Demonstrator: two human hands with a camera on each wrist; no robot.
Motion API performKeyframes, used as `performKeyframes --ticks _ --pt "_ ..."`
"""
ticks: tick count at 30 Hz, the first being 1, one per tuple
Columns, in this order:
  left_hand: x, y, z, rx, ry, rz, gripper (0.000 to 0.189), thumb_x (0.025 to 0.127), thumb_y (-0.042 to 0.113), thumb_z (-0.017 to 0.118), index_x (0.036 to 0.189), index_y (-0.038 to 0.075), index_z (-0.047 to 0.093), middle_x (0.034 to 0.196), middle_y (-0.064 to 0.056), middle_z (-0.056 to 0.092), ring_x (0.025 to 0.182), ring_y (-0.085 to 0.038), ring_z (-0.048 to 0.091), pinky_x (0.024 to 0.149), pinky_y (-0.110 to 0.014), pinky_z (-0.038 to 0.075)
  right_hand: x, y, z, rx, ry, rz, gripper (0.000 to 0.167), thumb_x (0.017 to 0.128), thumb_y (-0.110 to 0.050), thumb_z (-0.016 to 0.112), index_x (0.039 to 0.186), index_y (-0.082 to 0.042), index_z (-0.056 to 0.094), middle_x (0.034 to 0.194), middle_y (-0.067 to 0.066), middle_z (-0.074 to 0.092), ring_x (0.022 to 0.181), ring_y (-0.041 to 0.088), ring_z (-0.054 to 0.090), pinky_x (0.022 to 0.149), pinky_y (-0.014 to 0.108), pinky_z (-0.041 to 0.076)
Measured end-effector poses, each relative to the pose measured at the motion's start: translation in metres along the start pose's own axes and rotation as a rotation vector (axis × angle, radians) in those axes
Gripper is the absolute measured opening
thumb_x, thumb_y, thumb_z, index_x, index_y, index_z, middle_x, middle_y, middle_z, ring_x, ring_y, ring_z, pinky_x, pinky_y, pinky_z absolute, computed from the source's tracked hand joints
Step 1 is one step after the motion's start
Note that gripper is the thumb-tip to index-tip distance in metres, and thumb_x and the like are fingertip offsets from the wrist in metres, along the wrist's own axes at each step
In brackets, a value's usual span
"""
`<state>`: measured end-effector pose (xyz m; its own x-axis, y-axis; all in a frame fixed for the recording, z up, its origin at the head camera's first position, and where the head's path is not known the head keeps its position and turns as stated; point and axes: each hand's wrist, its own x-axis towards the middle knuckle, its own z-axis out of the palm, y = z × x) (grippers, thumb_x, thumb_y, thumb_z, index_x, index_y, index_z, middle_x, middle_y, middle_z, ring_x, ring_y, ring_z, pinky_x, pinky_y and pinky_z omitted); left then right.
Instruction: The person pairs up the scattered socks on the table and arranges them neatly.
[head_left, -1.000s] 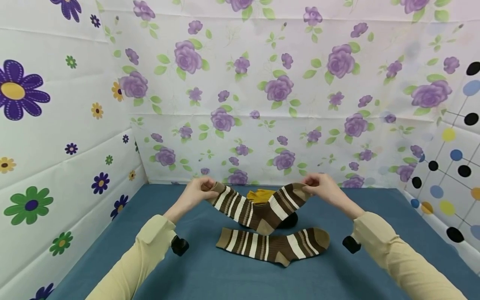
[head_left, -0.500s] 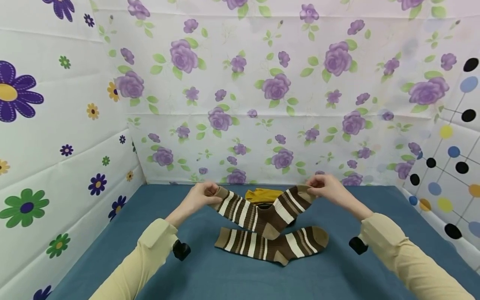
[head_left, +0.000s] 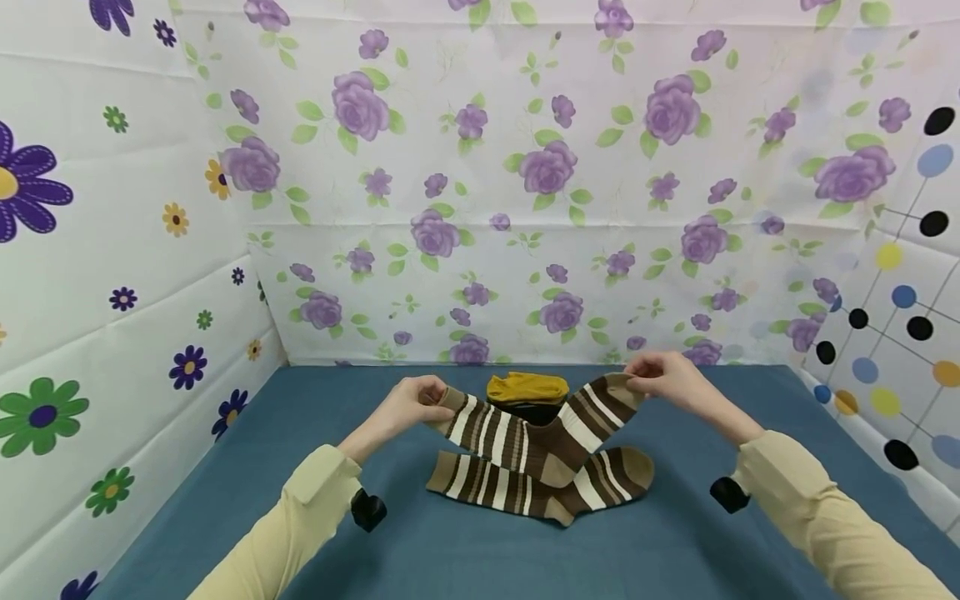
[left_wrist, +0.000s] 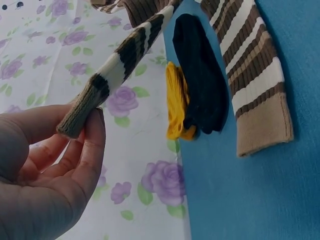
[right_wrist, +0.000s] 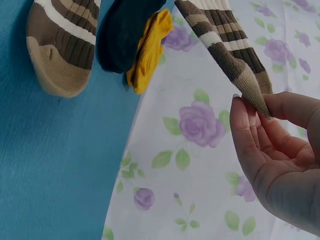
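A brown sock with white and tan stripes hangs in a shallow V between my two hands. Its tan cuff is pinched by my left hand, thumb against fingers, as the left wrist view also shows. At the other end, my right hand pinches the tan toe. The sock's tan heel sags lowest, in front of a matching striped sock that lies flat on the table, cuff to the left and toe to the right. Part of the lying sock is hidden behind the held one.
Behind the held sock lie a yellow sock and a black sock, close together. The blue tabletop meets a flowered cloth wall at the back. Patterned cloth walls also stand at the left and right.
The held sock has moved a little right and nearer the lying sock, overlapping it more. More of the yellow and black socks now shows. Both hands keep their pinch.
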<state>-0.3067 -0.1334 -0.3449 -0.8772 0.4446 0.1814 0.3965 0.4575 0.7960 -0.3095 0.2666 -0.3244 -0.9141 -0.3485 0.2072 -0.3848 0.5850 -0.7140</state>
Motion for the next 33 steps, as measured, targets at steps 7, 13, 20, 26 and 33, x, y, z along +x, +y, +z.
performKeyframes --ticks 7,13,20,26,33 --pt "0.0 -0.002 0.003 0.0 -0.033 0.011 0.014 0.082 0.007 0.067 0.09 0.001 0.058 0.082 -0.004 0.056 0.072 -0.019 0.055 0.063 -0.038 0.045 -0.003 0.004 -0.002 0.01 -0.025 0.001 0.015 0.087 -0.009 0.062 0.096 0.003 0.061 0.081 0.008 0.06 0.068 0.027 0.056 0.062 0.033 0.048" --pt "-0.004 -0.002 0.004 -0.004 -0.063 0.033 0.015 0.082 0.006 0.067 0.083 0.001 0.053 0.08 -0.004 0.054 0.068 -0.019 0.052 0.059 -0.035 0.042 -0.005 0.006 -0.002 -0.003 -0.044 0.015 0.016 0.086 -0.01 0.063 0.096 0.002 0.062 0.081 0.006 0.061 0.067 0.023 0.057 0.061 0.033 0.048" --pt "-0.007 -0.005 0.006 -0.018 -0.08 0.037 0.016 0.081 0.006 0.067 0.083 0.001 0.053 0.079 -0.004 0.054 0.066 -0.019 0.05 0.058 -0.035 0.041 -0.011 0.008 -0.002 -0.012 -0.063 0.024 0.018 0.086 -0.011 0.063 0.098 0.003 0.062 0.081 0.006 0.061 0.067 0.024 0.057 0.06 0.032 0.049" --pt "-0.008 -0.006 0.009 -0.021 -0.093 0.044 0.015 0.082 0.002 0.066 0.084 -0.001 0.052 0.079 -0.006 0.054 0.066 -0.021 0.048 0.056 -0.032 0.038 -0.015 0.012 -0.003 0.007 -0.088 0.044 0.018 0.086 -0.011 0.063 0.097 0.003 0.062 0.081 0.007 0.061 0.069 0.027 0.057 0.06 0.033 0.049" --pt "-0.017 0.018 0.01 -0.034 -0.118 0.052 0.013 0.081 -0.005 0.063 0.084 -0.008 0.051 0.079 -0.013 0.054 0.069 -0.028 0.05 0.058 -0.031 0.039 -0.015 0.016 0.0 0.013 -0.135 0.066 0.017 0.086 -0.008 0.062 0.098 0.005 0.061 0.081 0.006 0.06 0.068 0.023 0.056 0.06 0.033 0.048"
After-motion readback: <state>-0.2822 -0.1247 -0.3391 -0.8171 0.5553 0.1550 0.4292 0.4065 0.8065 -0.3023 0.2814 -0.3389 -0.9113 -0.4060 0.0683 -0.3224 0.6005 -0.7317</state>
